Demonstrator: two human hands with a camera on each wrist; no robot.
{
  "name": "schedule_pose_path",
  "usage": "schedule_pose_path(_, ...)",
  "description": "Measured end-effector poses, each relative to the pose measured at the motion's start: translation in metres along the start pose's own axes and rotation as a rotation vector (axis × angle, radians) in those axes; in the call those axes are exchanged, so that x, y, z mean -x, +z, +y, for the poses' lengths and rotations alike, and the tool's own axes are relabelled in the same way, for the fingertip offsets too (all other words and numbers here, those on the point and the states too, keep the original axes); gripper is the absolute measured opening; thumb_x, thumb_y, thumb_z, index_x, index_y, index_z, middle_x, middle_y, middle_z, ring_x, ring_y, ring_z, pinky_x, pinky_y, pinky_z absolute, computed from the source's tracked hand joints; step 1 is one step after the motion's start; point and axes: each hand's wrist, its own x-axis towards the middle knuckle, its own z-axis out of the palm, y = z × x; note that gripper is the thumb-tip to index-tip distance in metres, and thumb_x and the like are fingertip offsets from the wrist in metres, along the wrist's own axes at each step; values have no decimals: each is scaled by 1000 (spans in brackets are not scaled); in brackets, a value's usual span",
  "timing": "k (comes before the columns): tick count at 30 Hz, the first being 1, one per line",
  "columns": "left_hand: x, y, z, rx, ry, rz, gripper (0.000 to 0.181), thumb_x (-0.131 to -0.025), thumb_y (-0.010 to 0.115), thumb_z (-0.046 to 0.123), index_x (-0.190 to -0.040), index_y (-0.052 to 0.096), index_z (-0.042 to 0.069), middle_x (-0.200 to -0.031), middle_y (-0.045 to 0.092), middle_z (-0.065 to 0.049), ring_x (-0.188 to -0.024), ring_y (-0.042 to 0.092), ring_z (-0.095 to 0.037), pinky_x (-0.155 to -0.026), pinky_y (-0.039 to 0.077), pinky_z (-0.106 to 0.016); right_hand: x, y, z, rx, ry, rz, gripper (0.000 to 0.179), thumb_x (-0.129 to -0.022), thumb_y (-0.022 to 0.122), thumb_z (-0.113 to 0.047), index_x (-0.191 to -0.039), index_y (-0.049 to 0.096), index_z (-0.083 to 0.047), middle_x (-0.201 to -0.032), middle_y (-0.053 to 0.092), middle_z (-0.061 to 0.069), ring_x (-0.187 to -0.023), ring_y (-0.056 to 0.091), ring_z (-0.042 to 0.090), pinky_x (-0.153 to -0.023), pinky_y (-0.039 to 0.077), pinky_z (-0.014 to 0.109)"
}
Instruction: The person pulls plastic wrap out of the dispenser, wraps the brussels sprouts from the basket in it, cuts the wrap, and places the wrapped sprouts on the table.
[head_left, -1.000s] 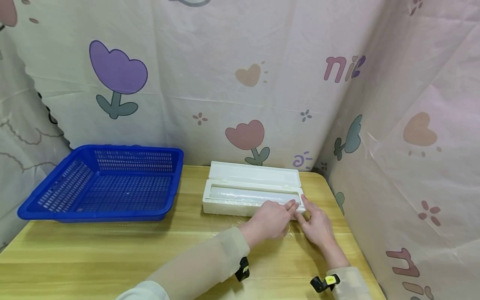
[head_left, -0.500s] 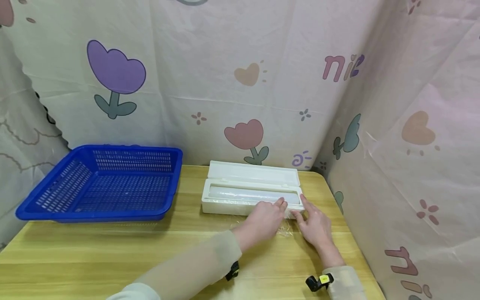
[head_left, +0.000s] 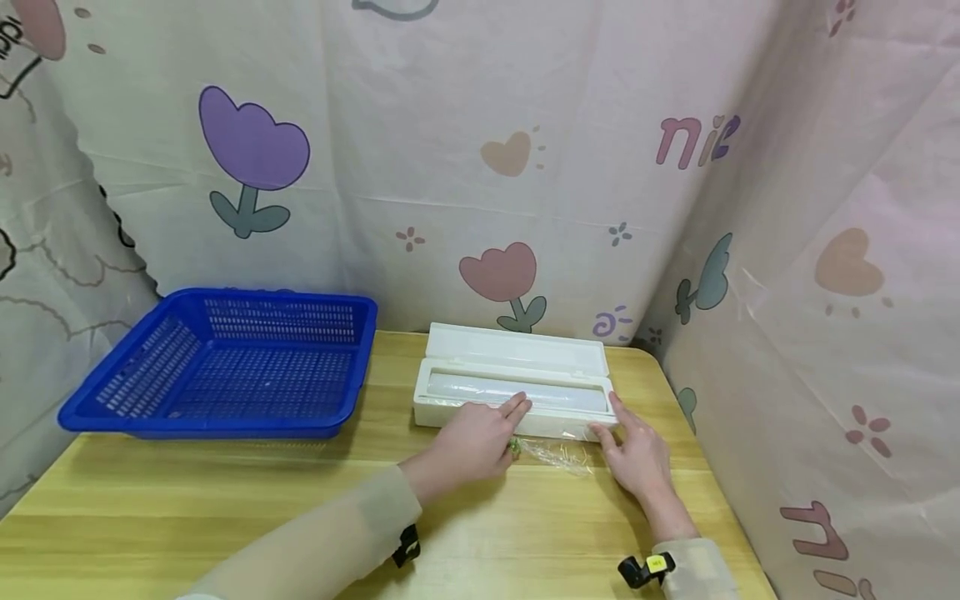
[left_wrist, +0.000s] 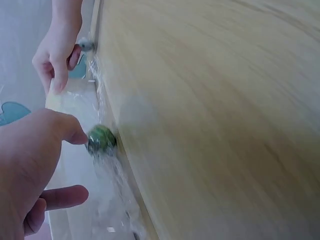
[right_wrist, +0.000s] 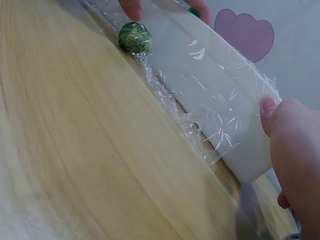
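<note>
A white cling film dispenser [head_left: 480,415] lies on the table with its lid [head_left: 517,350] raised at the back and a clear roll [head_left: 517,392] inside. My left hand [head_left: 472,437] lies on its front edge, two fingers straight on top and the thumb down the front. By that thumb is a green marbled round thing [right_wrist: 135,37] with film round it. A small green bit [right_wrist: 194,11] shows at the left fingers in the right wrist view. My right hand [head_left: 641,454] grips the box's right end, thumb in front. Crumpled clear film [right_wrist: 175,110] hangs along the front.
A blue plastic basket [head_left: 217,432] stands left of the box on the wooden table [head_left: 247,517]. Patterned cloth [head_left: 397,167] hangs behind the table and at both sides.
My left hand has slid leftward along the box's front edge, uncovering more loose film and the green thing. My right hand stays at the box's right end. The view has shifted slightly.
</note>
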Motion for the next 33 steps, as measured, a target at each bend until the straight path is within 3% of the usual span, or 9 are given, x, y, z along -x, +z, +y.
schedule_pose_path(10,27,-3,-22,70,5,20,72,-97,65,39,-159,47,5,-160,48,-10,-42,17,-4,-40,21,-21,0,1,2,-16,5,0,71,-101,72,-44,-157,50,-7,-140,60,30,-116,65,52,-92,53,65)
schedule_pose_path(19,40,1,-34,139,-10,32,83,-98,61,58,-160,44,4,-161,46,-11,-41,24,-6,-38,20,-23,1,3,2,-55,-12,28,69,-100,75,-40,-156,52,-6,-138,62,30,-114,66,51,-91,53,66)
schedule_pose_path(24,46,3,-38,135,-15,57,88,-97,59,67,-158,47,4,-159,50,-11,-40,28,-8,-38,21,-24,1,4,2,-64,-13,34,68,-100,76,-38,-155,53,-6,-139,62,29,-111,68,51,-90,53,65)
schedule_pose_path(33,60,3,-48,126,-57,67,101,-89,60,80,-158,49,6,-157,52,-8,-45,35,-8,-40,27,-25,1,3,2,-54,-11,29,70,-99,77,-38,-155,52,-5,-139,61,30,-120,63,53,-94,52,66)
